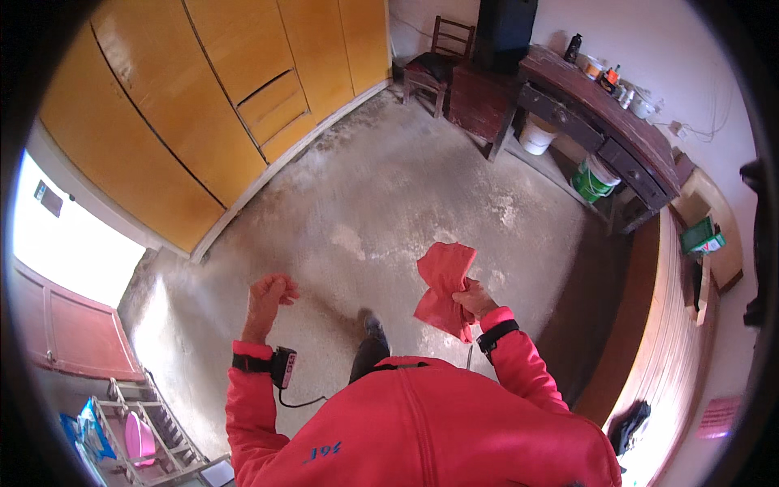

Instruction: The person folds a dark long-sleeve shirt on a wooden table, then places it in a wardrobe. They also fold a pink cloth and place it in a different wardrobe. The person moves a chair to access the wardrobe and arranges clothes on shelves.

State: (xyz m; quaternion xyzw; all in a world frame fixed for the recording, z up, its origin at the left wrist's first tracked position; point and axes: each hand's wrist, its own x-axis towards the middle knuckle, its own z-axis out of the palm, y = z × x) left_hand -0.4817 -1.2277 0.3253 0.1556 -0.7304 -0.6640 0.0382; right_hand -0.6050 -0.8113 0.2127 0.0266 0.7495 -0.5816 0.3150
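Observation:
A red cloth [445, 286] hangs bunched from my right hand [474, 300], pinched near its middle so both ends fan out. It looks like folded fabric, held above the floor in front of my body. Off to the left, my left hand [271, 297] is raised with its fingers curled in, and nothing shows in them. Both sleeves are red, and each wrist has a black strap. The left strap [276, 365] carries a small box with a cable.
Yellow-brown cabinets [203, 97] line the far left. A dark wooden desk [600, 114] stands at the far right, with buckets [596, 178] below. A chair [438, 69] sits at the back. A wooden bench or bed [657, 341] runs along the right; a rack [146, 422] stands lower left.

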